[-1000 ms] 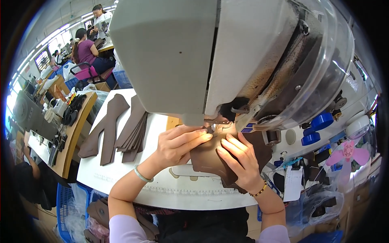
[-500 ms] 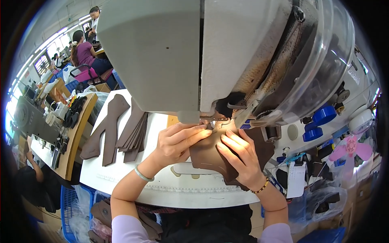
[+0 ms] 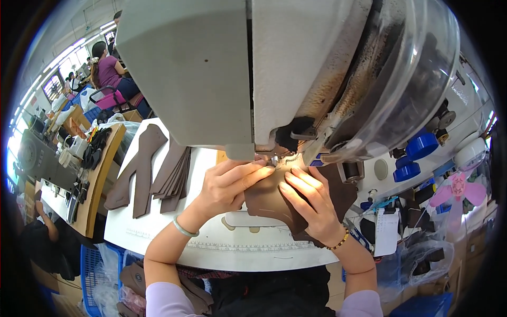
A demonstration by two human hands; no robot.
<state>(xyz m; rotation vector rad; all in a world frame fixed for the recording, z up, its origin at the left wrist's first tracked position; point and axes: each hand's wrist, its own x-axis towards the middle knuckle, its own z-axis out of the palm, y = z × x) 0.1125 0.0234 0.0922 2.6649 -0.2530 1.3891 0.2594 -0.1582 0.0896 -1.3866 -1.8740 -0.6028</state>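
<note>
A brown leather-like piece [image 3: 266, 201] lies under the needle area of a pale sewing machine [image 3: 195, 79]. My left hand [image 3: 224, 185] is closed at the piece's left edge, its fingertips pinching the edge close to the presser foot [image 3: 275, 160]. Flat on the right part of the same piece rests my right hand [image 3: 312, 203], with fingers stretched out and pointing toward the needle. The machine head partly hides the far edge of the piece and the left fingertips. More brown material shows beneath and to the right of my right hand.
Brown strips [image 3: 174, 179] lie fanned on the white table [image 3: 253, 256] at the left. Blue-capped parts [image 3: 421, 145], a pink fan [image 3: 458, 191] and a white paper pad [image 3: 387, 232] are at the right. A blue basket [image 3: 90, 277] stands lower left; people work at the far left.
The view has shifted slightly, so the machine head sits a little further left in the picture. Both hands keep nearly the same places on the brown piece.
</note>
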